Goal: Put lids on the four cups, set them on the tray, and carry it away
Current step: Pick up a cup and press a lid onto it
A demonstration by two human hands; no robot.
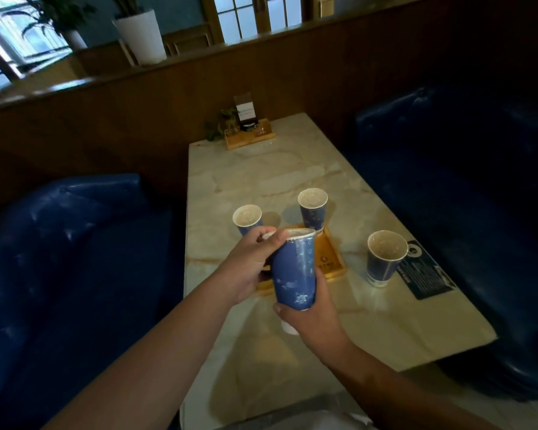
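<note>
A: What is hard to make out here?

B: Most of the wooden tray (331,259) at the centre of the frame is covered by the held cup (294,271) and both hands; only its right side and a strip at lower left show. A printed mark on it is too small to read. Whether the cup behind the tray (313,212) stands on the tray's far edge or just behind it, I cannot tell.

A: And the held cup?

B: It is in the centre of the frame, raised above the tray. Its long axis is nearly upright, the mouth tipped slightly toward the upper left. The right hand (308,308) grips its lower part from below, fingers wrapped behind it. The left hand (250,262) curls over the rim, fingers on a whitish lid (292,233); how far the lid is seated is hidden by the fingers.

A: The others?

B: The left cup (247,219) and the right cup (385,257) stand upright and open-mouthed on the marble table (261,172), as does the one behind the tray. The right cup stands at the edge of a dark placard (426,274). The small stand (250,131) at the far end is blurred.
</note>
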